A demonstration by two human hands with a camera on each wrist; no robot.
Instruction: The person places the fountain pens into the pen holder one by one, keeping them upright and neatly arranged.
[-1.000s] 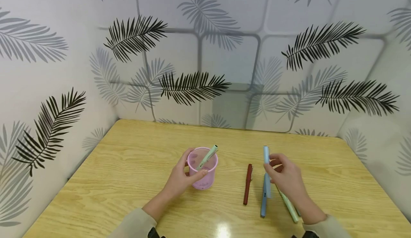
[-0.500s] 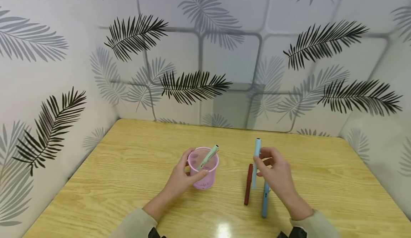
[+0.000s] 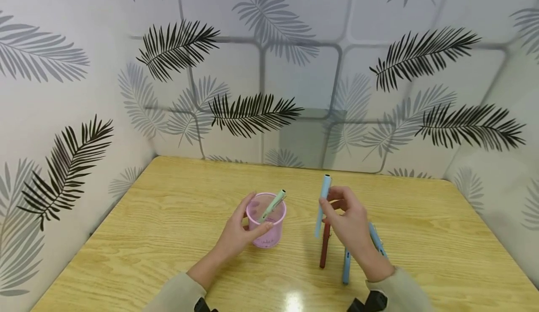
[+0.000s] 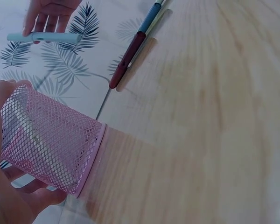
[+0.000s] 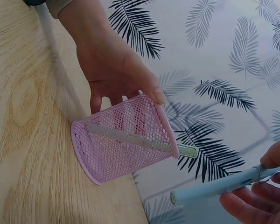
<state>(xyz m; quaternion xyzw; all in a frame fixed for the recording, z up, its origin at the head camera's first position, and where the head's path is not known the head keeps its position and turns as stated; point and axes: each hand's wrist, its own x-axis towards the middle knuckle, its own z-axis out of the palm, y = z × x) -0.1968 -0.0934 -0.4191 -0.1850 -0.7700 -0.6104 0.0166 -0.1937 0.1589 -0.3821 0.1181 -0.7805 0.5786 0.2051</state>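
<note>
My left hand (image 3: 237,232) grips a pink mesh pen holder (image 3: 268,238) that stands on the table, thumb near the rim and fingers round the far side. Inside it a light green pen (image 3: 273,205) leans, its capped end above the rim. To the right, my right hand (image 3: 348,221) pinches a light blue pen (image 3: 324,189) between thumb and fingers, raised off the table and nearly upright. In the right wrist view that pen (image 5: 214,186) points its lower end towards the pen holder (image 5: 126,140), apart from it.
A dark red pen (image 3: 324,253) lies below the raised pen. Beside it is a blue pen (image 3: 346,270), partly covered by the right hand. Another blue pen (image 3: 377,240) lies behind the right wrist. A leaf-patterned wall covering (image 3: 248,148) borders the wooden table (image 3: 202,185).
My right hand has moved left and slightly up with the light blue pen, away from the other pens towards the holder. The left hand and pen holder have stayed in place.
</note>
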